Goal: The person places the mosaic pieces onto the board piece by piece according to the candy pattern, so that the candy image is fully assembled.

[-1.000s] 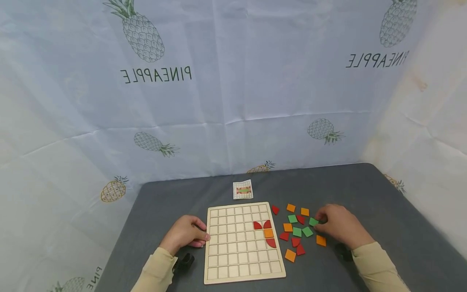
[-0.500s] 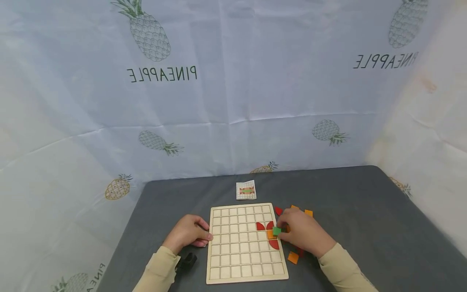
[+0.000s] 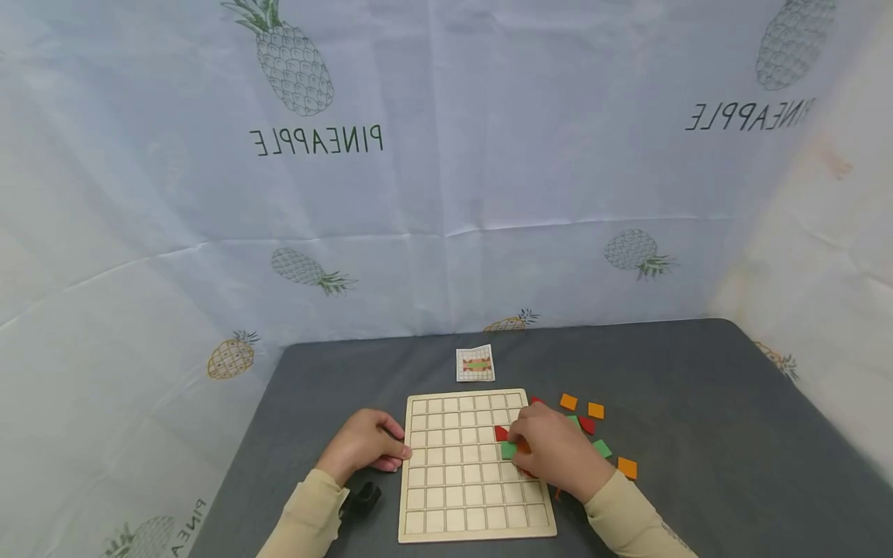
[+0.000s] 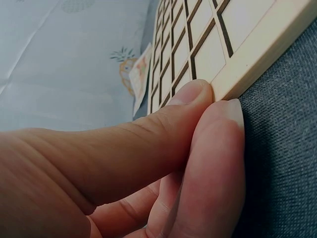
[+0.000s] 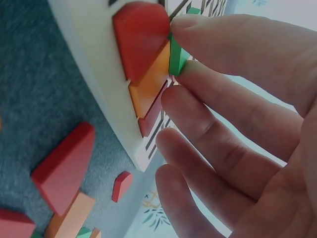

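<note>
Clearly, the left hand [image 3: 363,446] pinches the left edge of the wooden board [image 3: 453,496]; the right hand [image 3: 558,446] pinches a green tile [image 3: 508,450] at the cell beside an orange tile [image 5: 150,82], though whether it sits flat I cannot tell. Wide room separates the loose tiles [image 3: 627,467] from the right edge of the table [image 3: 705,434], whose near edge is cut off. The right hand hides some pieces. Behind, "PINEAPPLE" reads backwards on the cloth [image 3: 453,170]; the card [image 3: 476,364] shows a small grid pattern, its details unclear.
</note>
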The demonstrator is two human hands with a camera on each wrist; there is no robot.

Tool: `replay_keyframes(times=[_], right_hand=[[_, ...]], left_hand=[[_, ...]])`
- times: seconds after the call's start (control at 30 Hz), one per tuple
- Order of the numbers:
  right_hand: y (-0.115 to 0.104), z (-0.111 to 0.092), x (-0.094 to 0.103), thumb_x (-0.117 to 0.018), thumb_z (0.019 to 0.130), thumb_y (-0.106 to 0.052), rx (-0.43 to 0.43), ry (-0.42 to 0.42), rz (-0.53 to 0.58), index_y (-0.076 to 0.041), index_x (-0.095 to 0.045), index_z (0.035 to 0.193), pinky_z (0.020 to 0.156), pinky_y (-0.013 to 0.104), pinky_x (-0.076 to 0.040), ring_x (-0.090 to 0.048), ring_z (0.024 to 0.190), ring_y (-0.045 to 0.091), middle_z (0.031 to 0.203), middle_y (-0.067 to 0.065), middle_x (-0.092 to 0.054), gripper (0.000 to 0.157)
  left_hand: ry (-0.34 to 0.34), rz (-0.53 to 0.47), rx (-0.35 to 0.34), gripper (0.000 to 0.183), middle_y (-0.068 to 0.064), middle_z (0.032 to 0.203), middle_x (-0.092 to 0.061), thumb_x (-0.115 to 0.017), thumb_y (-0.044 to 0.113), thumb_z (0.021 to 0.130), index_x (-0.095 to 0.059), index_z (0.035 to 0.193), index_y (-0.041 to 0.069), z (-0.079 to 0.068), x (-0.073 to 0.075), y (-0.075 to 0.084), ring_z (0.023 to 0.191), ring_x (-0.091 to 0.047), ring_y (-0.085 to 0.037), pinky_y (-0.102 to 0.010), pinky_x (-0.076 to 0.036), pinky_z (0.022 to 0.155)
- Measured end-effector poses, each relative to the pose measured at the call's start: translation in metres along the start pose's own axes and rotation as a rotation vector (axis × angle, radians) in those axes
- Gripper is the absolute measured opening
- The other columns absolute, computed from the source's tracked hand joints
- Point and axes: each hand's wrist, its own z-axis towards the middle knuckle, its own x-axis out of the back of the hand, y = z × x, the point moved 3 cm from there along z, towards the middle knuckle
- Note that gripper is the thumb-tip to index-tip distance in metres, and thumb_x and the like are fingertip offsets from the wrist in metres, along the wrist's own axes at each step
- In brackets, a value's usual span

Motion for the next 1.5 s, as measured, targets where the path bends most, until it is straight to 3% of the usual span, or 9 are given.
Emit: replay_keyframes(times=[0.8,0.93,1.07,1.17,1.37,1.5], right_hand=[[-0.002,0.004,-0.003,-0.092,0.083,-0.013,0.002,0.074,-0.082,-0.018,-0.079,0.086,0.061,0.021,-0.047,-0.048,0.078,0.005,0.083,-0.009,-0.062,0.015],[0.006,0.000,0.006,-0.090,0.087,-0.015,-0.072,0.073,-0.066,-0.022,-0.079,0.085,0.059,0.021,-0.045,-0.048,0.082,0.007,0.083,-0.010,-0.062,0.013],[0.018,-0.009,0.016,-0.090,0.088,-0.018,-0.157,0.063,-0.073,-0.022,-0.081,0.091,0.066,0.024,-0.054,-0.055,0.090,0.008,0.090,-0.010,-0.066,0.010],[0.028,-0.018,0.023,-0.090,0.089,-0.019,-0.177,0.056,-0.091,-0.021,-0.082,0.094,0.072,0.028,-0.058,-0.061,0.096,0.011,0.094,-0.009,-0.070,0.010],[0.050,-0.037,0.033,-0.089,0.090,-0.017,-0.199,0.043,-0.100,-0.025,-0.080,0.093,0.070,0.027,-0.057,-0.061,0.093,0.013,0.093,-0.012,-0.068,0.013],[0.059,-0.048,0.035,-0.089,0.089,-0.016,-0.204,0.036,-0.109,-0.025,-0.081,0.093,0.078,0.036,-0.063,-0.066,0.098,0.018,0.093,-0.012,-0.069,0.013]], left_hand=[[-0.002,0.003,-0.004,0.034,-0.012,0.083,-0.078,-0.093,0.004,0.082,-0.070,0.105,-0.003,0.000,0.003,0.002,0.064,-0.074,-0.015,-0.033,-0.067,0.062],[-0.003,0.003,-0.005,0.034,-0.012,0.083,-0.078,-0.093,0.004,0.082,-0.070,0.105,-0.002,0.000,0.001,0.002,0.064,-0.074,-0.015,-0.033,-0.067,0.062],[-0.003,0.003,-0.006,0.033,-0.012,0.083,-0.078,-0.093,0.004,0.082,-0.070,0.104,-0.002,0.000,0.000,0.001,0.064,-0.074,-0.015,-0.032,-0.066,0.061],[0.000,0.001,0.001,0.033,-0.012,0.083,-0.078,-0.093,0.004,0.082,-0.070,0.104,-0.002,0.000,0.000,0.001,0.064,-0.074,-0.015,-0.032,-0.066,0.061],[0.009,0.018,0.022,0.033,-0.012,0.084,-0.078,-0.093,0.005,0.082,-0.070,0.105,-0.001,0.001,0.001,-0.001,0.065,-0.074,-0.016,-0.033,-0.066,0.062],[0.004,0.025,0.025,0.032,-0.012,0.084,-0.078,-0.093,0.005,0.082,-0.070,0.105,-0.001,0.002,0.001,0.000,0.064,-0.074,-0.016,-0.033,-0.066,0.061]])
